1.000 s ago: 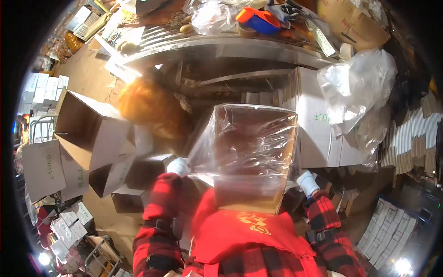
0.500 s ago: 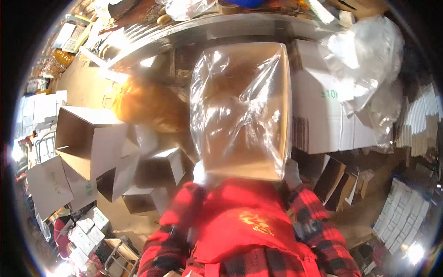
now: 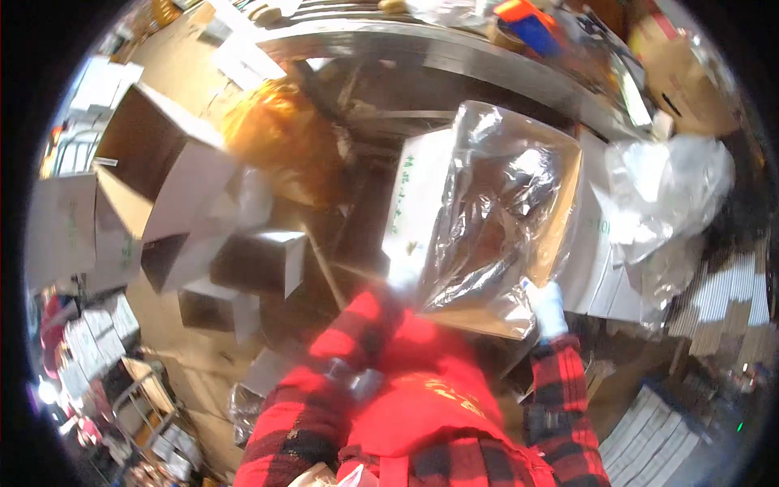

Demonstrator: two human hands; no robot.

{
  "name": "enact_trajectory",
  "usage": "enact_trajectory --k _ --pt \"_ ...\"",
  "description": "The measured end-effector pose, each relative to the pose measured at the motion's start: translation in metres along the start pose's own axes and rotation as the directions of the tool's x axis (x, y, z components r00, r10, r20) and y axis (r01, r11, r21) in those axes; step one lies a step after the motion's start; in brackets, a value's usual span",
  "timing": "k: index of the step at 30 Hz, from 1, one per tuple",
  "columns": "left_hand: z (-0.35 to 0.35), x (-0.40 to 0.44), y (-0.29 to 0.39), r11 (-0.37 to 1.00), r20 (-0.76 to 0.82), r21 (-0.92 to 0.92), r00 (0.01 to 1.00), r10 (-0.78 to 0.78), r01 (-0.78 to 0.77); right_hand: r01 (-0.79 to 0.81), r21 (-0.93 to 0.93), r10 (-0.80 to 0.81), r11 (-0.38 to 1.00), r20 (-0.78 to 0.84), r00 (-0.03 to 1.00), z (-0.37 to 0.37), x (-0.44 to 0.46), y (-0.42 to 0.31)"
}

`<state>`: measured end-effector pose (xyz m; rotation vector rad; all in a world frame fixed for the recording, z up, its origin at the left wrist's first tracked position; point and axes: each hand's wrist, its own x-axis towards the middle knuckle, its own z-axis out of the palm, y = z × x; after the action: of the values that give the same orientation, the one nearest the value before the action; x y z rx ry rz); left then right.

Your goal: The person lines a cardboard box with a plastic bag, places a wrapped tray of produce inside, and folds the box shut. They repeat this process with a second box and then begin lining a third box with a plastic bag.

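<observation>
An open cardboard box (image 3: 418, 195) with a white outside and brown inside is in front of my body, tilted, with green writing on its left side. A clear plastic liner bag (image 3: 495, 211) lines it and folds over its rim. My right hand (image 3: 549, 312), in a pale glove, is closed on the near right corner, thumb over the rim and liner. Low on the box's left side, my left hand (image 3: 403, 274) presses against the wall; it is blurred and its fingers are partly hidden.
Other open cardboard boxes (image 3: 191, 191) are stacked at left, near an orange sack (image 3: 280, 134). At right, clear plastic bags (image 3: 669, 187) lie over a white box (image 3: 596, 268). A metal-edged bench (image 3: 454, 53) runs across the far side. Flattened cardboard (image 3: 722, 284) stands far right.
The lined box has moved right in view and tipped, so its printed left side now shows. My left hand has shifted onto that side; my right hand stays at the near right corner.
</observation>
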<state>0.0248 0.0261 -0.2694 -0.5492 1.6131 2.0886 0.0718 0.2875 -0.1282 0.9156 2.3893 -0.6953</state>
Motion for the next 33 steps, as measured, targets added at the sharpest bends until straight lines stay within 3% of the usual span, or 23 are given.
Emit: enact_trajectory --k 1,3,4,6,7,8,9,10,12,14,16,18,19,20,21,22,25,26,27,28,30,32,33 --pt "0.015 -0.016 0.019 0.997 -0.149 0.063 0.988 0.05 -0.041 0.066 0.037 -0.061 0.997 -0.122 0.991 0.013 0.034 0.026" --pt "0.011 -0.023 0.039 0.989 -0.149 0.138 0.986 0.076 -0.055 0.139 0.246 -0.104 0.959 -0.152 0.983 -0.005 0.043 0.013" --pt "0.007 -0.024 0.044 0.984 -0.13 0.127 0.981 0.143 -0.127 0.199 0.147 -0.143 0.969 -0.324 0.935 -0.019 0.029 0.006" --pt "-0.032 -0.016 0.033 0.946 -0.172 0.296 0.967 0.19 -0.134 0.166 0.45 -0.094 0.877 -0.179 0.979 -0.028 0.029 0.047" --pt "-0.06 -0.008 0.028 0.767 -0.253 0.634 0.91 0.329 -0.101 0.153 0.492 -0.085 0.857 -0.157 0.984 -0.043 0.012 0.044" --pt "-0.087 -0.005 0.025 0.824 -0.377 0.566 0.892 0.249 0.009 0.144 0.537 -0.081 0.832 -0.139 0.987 -0.057 -0.004 0.039" --pt "-0.114 0.015 -0.01 0.976 -0.49 0.213 0.859 0.149 -0.048 0.148 0.546 -0.112 0.825 -0.098 0.989 -0.064 -0.007 0.053" --pt "-0.11 0.006 0.018 0.994 -0.454 0.058 0.884 0.108 -0.092 0.144 0.555 -0.14 0.819 -0.05 0.989 -0.069 -0.003 0.076" --pt "-0.057 -0.034 0.1 0.963 -0.296 -0.195 0.947 0.122 -0.185 0.447 0.356 -0.365 0.821 -0.276 0.889 -0.061 0.008 0.099" --pt "0.007 -0.07 0.168 0.855 -0.208 -0.451 0.962 0.178 -0.256 0.335 0.575 -0.339 0.746 -0.105 0.935 -0.063 0.01 0.09" --pt "0.03 -0.09 0.171 0.795 -0.212 0.326 0.78 0.588 -0.511 0.291 0.648 -0.352 0.704 -0.037 0.935 -0.064 0.021 0.087" --pt "0.016 -0.088 0.17 0.591 -0.235 0.677 0.632 0.738 -0.439 0.206 0.531 -0.273 0.822 0.049 0.961 -0.079 0.002 0.056" --pt "-0.011 -0.076 0.156 0.425 -0.277 0.836 0.402 0.873 -0.347 0.538 0.379 -0.54 0.753 -0.111 0.834 -0.086 -0.022 0.027" --pt "-0.041 -0.067 0.138 0.803 -0.573 0.571 0.618 0.539 -0.171 0.562 0.377 -0.568 0.736 -0.107 0.816 -0.089 -0.005 0.04" --pt "-0.089 -0.047 0.096 0.952 -0.627 0.306 0.75 0.209 -0.009 0.565 0.273 -0.545 0.778 -0.154 0.824 -0.093 0.022 0.068" --pt "-0.113 -0.043 0.08 0.963 -0.718 0.266 0.659 0.222 -0.035 0.598 0.167 -0.588 0.783 -0.113 0.801 -0.096 0.025 0.06" --pt "-0.067 -0.133 0.196 0.89 -0.453 0.013 0.791 0.411 -0.456 0.744 -0.25 -0.77 0.62 -0.015 0.637 -0.101 0.035 0.033" --pt "-0.059 -0.126 0.199 0.735 -0.561 0.438 0.481 0.674 -0.519 0.71 0.004 -0.71 0.704 -0.005 0.704 -0.093 0.033 0.013" --pt "-0.055 -0.113 0.202 0.484 -0.467 0.798 0.138 0.873 -0.36 0.622 0.256 -0.644 0.74 0.006 0.765 -0.086 0.031 -0.008" --pt "-0.059 -0.099 0.204 0.708 -0.716 0.465 0.245 0.654 -0.531 0.648 0.227 -0.664 0.727 -0.008 0.748 -0.081 0.057 0.003" --pt "-0.106 -0.097 0.194 0.807 -0.789 0.588 0.18 0.588 -0.06 0.637 0.348 -0.679 0.688 -0.003 0.734 -0.074 0.076 -0.003" --pt "-0.146 -0.104 0.126 0.653 -0.672 0.731 0.041 0.74 0.197 0.523 0.45 -0.668 0.724 0.267 0.695 -0.078 -0.021 -0.078" --pt "-0.16 -0.126 0.075 0.666 -0.71 0.704 0.255 0.656 0.246 0.675 0.335 -0.751 0.657 0.221 0.622 -0.077 -0.003 -0.077"
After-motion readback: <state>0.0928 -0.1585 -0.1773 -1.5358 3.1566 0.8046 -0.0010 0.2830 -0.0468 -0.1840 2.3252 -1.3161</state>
